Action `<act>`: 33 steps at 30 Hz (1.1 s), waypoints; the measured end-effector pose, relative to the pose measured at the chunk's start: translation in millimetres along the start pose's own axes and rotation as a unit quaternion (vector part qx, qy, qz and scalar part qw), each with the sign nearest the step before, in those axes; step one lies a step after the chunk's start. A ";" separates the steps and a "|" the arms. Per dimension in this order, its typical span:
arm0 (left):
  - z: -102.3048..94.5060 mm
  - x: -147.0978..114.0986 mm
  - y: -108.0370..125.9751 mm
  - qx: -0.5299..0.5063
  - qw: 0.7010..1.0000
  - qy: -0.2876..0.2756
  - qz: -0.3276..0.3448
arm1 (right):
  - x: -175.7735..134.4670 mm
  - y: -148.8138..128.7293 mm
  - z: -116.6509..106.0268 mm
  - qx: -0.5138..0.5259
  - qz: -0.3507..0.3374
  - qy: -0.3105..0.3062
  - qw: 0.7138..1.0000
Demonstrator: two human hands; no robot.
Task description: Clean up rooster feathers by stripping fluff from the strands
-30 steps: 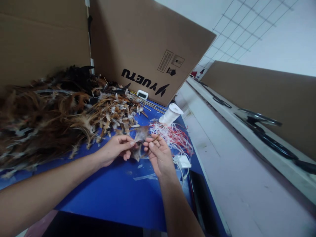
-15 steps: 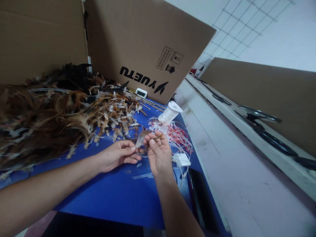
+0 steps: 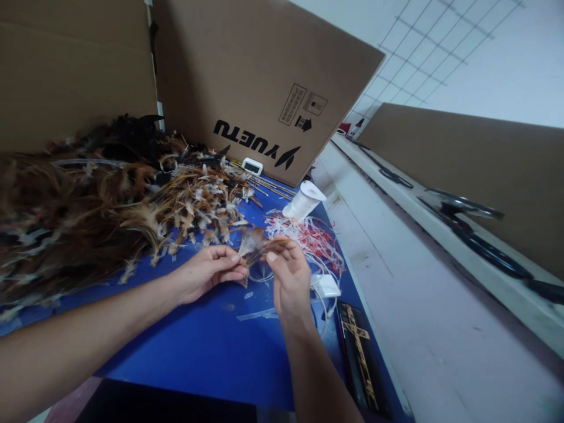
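Between my hands is a small bunch of brown feathers (image 3: pixel 253 245) with pale fluffy bases. My left hand (image 3: pixel 209 273) is closed, pinching the base end between thumb and fingertips. On the other side, my right hand (image 3: pixel 291 279) has its thumb and curled fingers closed on the brown tips, which are partly blurred. A large heap of brown and black feathers (image 3: pixel 132 194) lies just beyond my left hand. Past my right hand, red and white plastic strips (image 3: pixel 304 235) lie in a tangle, with a white spool (image 3: pixel 304 201) standing behind them.
A blue table (image 3: pixel 189 346) carries everything. Cardboard panels (image 3: pixel 247 70) stand at its back. A small digital display (image 3: pixel 252 167), a white adapter (image 3: pixel 326 286) with cables, and a dark phone-like slab (image 3: pixel 361 358) showing a gold pattern are around. Scissors (image 3: pixel 480 247) lie on the ledge at right.
My right hand has shifted slightly right, away from my left hand, and more of the feathers shows between them. The dark slab at lower right now shows a gold pattern.
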State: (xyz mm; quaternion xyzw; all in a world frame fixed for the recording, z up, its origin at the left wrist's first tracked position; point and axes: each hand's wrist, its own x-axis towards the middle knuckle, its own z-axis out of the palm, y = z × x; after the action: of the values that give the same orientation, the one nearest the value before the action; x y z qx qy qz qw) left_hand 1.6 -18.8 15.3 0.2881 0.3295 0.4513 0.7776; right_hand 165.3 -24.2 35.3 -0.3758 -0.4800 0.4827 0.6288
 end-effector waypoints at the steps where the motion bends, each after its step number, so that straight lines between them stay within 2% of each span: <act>1: -0.3 0.2 0.6 0.003 1.000 0.003 0.003 | -0.8 0.1 -0.5 -0.042 -0.007 -0.013 0.999; 6: -1.2 0.0 0.6 0.022 0.999 0.011 0.030 | -4.5 1.7 2.7 -0.250 -0.012 -0.065 0.966; 10: -2.4 -0.5 -1.1 0.062 0.997 -0.003 0.045 | -5.1 4.1 3.8 -0.315 -0.041 -0.085 0.944; 12: -3.5 -0.2 -1.4 0.090 0.995 -0.002 0.051 | -4.7 5.1 3.0 -0.292 -0.023 -0.070 0.954; 16: -5.6 1.1 -1.0 0.152 0.984 0.017 0.094 | -3.4 5.8 2.0 -0.183 0.042 -0.025 0.982; 21: -4.7 0.4 -0.6 0.223 0.964 0.031 0.139 | -2.4 5.9 5.0 -0.087 0.075 0.009 0.993; 33: -0.1 -2.4 0.3 0.295 0.933 0.056 0.196 | -4.3 8.7 9.4 -0.077 0.077 0.028 0.994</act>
State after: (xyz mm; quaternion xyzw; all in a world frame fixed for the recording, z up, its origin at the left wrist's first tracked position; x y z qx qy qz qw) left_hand 0.4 -20.8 16.1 0.5375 0.4279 0.4930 0.5338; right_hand 153.8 -26.1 28.5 -0.4723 -0.4676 0.4803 0.5723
